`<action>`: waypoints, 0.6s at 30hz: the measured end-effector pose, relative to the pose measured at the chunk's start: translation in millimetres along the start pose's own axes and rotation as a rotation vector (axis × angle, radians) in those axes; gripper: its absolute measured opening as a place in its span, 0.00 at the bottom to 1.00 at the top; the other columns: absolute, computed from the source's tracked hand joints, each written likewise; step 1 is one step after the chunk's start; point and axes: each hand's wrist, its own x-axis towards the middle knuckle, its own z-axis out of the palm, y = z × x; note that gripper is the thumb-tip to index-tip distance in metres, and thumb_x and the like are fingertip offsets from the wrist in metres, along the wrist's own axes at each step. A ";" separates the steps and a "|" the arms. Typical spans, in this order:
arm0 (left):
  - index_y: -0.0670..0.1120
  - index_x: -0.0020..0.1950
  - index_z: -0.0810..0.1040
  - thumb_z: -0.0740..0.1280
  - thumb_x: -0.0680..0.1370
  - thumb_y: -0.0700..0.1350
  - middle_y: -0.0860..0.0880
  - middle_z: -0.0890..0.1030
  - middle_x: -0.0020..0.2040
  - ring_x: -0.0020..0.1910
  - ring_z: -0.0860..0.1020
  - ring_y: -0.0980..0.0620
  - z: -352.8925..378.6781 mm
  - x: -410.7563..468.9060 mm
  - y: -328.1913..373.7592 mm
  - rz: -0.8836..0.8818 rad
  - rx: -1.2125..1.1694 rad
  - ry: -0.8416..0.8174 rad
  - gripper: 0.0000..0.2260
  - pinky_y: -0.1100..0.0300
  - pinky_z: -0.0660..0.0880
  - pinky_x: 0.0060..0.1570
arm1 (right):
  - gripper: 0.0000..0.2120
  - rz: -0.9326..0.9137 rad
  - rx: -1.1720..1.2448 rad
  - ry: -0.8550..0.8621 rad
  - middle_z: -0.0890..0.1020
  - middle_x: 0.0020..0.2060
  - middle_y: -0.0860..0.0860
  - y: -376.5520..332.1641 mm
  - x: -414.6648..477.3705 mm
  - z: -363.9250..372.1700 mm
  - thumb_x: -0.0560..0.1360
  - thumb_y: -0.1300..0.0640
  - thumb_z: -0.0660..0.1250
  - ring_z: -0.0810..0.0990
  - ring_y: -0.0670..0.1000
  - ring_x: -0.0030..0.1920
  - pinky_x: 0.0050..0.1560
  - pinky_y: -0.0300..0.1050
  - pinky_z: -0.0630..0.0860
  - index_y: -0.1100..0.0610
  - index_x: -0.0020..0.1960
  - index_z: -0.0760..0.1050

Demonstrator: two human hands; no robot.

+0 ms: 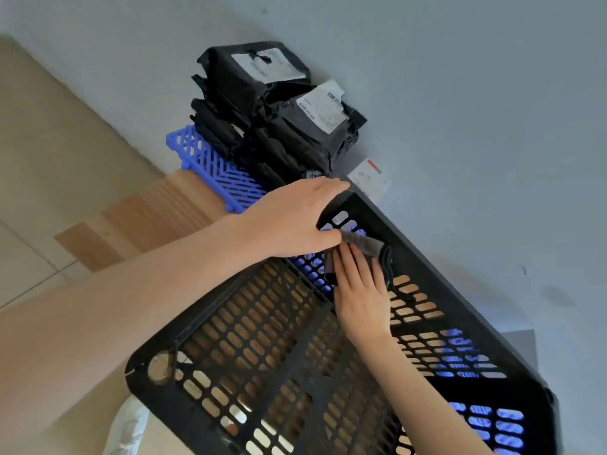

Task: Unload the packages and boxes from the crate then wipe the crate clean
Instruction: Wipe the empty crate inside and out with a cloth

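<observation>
left hand [289,221] gripping the far rim of the black crate [460,280], fingers curled over it | right hand [361,290] pressing a grey cloth [368,246] flat-fingered inside, under fingertips | black packages [279,110] stacked beyond left fingertips

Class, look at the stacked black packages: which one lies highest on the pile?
The black package with the torn white label, at the far end against the wall. The other labelled package, with barcodes, sits lower and nearer the crate.

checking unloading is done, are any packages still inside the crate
No, the black crate holds only the right hand pressing a grey cloth; the packages sit stacked outside.
</observation>
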 end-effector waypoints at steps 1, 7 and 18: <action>0.49 0.78 0.58 0.66 0.76 0.54 0.52 0.64 0.76 0.74 0.63 0.52 0.5 0.5 -0.8 -0.003 -0.002 0.004 0.33 0.57 0.64 0.68 | 0.28 -0.028 0.018 -0.022 0.64 0.75 0.56 -7.6 0.0 10.6 0.77 0.55 0.63 0.60 0.57 0.76 0.76 0.57 0.53 0.60 0.75 0.63; 0.49 0.77 0.60 0.66 0.75 0.54 0.52 0.65 0.75 0.73 0.65 0.53 4.4 1.8 -4.6 -0.003 -0.003 0.017 0.32 0.56 0.65 0.67 | 0.28 -0.137 0.034 -0.357 0.50 0.79 0.54 -46.5 0.9 65.3 0.82 0.52 0.50 0.48 0.53 0.79 0.76 0.51 0.41 0.58 0.79 0.49; 0.48 0.78 0.60 0.67 0.76 0.53 0.51 0.63 0.77 0.75 0.61 0.52 1.6 -2.1 -1.5 0.017 0.038 -0.013 0.33 0.56 0.63 0.68 | 0.27 0.012 0.030 0.034 0.65 0.75 0.55 13.2 -11.5 -19.3 0.78 0.54 0.63 0.61 0.55 0.76 0.77 0.54 0.50 0.58 0.75 0.64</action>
